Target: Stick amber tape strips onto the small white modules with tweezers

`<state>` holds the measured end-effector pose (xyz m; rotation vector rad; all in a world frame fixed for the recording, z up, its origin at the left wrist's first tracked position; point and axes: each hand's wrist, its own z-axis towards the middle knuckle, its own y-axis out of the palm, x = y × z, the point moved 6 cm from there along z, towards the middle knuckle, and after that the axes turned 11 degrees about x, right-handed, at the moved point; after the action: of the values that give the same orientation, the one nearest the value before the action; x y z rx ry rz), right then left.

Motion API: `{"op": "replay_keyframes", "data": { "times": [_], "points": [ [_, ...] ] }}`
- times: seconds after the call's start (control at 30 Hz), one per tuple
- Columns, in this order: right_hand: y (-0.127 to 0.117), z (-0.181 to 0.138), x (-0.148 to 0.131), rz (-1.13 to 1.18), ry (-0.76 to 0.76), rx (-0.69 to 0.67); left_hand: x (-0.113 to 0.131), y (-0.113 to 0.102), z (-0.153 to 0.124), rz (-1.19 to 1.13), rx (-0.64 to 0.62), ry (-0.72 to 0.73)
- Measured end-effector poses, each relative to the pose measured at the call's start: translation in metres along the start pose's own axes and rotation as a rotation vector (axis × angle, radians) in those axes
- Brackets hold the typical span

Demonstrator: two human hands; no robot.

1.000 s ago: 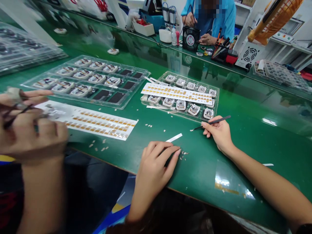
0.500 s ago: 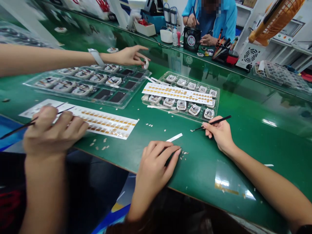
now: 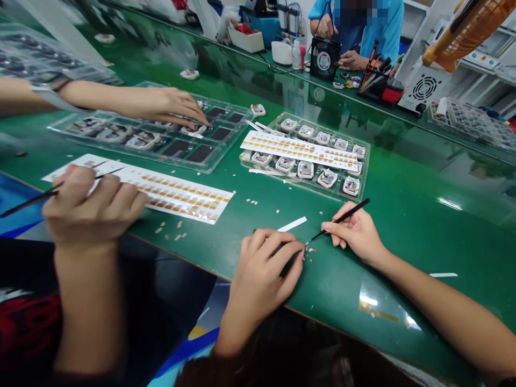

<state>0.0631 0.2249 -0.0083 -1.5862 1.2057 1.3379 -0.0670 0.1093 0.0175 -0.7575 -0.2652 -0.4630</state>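
My right hand (image 3: 357, 231) is closed round black tweezers (image 3: 346, 212), whose tip points down-left to the fingertips of my left hand (image 3: 268, 263). My left hand rests at the table's front edge, fingers curled over something dark that mostly stays hidden under them. Small pale scraps (image 3: 310, 253) lie beside those fingertips. A white strip (image 3: 292, 224) is just beyond the hand. Farther back, a clear tray (image 3: 366, 174) holds several white-rimmed square parts, with a white sheet of amber stickers (image 3: 298, 149) laid across it.
At left, a co-worker's hand (image 3: 94, 209) grips dark tweezers above another sticker sheet (image 3: 193, 201); the other hand (image 3: 177, 107) reaches over a second tray (image 3: 209, 166). A clear film (image 3: 381, 303) lies at right. Another person (image 3: 357, 32) sits across the table by a fan (image 3: 324, 59).
My right hand has brought the tweezers' tip left and down to my left fingertips. The co-worker's far hand has moved left over the tray; a white part now lies beyond the tray's corner.
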Motion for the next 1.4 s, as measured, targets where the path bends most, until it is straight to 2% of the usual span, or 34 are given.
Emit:
{"op": "replay_keyframes", "data": {
  "times": [0.4,0.47,0.63,0.73,0.87,1.23,1.4],
  "points": [
    [0.0,0.001,0.001,-0.017,0.015,-0.02,0.005,0.005,0.0,0.145,-0.091,0.062],
    [-0.004,0.003,-0.001,0.013,-0.017,0.028,0.005,0.005,0.001,0.146,-0.096,0.055],
    [-0.027,0.013,-0.012,0.074,-0.204,0.271,0.003,0.005,0.001,0.102,-0.088,0.044],
    [-0.034,0.019,-0.013,0.05,-0.234,0.333,0.001,0.003,0.0,0.046,-0.064,0.018],
    [-0.035,0.022,-0.01,0.02,-0.214,0.324,-0.001,0.0,-0.001,-0.006,-0.021,-0.012],
    [-0.034,0.024,-0.009,-0.01,-0.179,0.313,-0.002,0.001,-0.002,0.004,-0.019,-0.02],
    [-0.035,0.024,-0.009,0.05,-0.197,0.302,-0.002,0.001,-0.002,0.009,-0.019,-0.016]
  ]
}}
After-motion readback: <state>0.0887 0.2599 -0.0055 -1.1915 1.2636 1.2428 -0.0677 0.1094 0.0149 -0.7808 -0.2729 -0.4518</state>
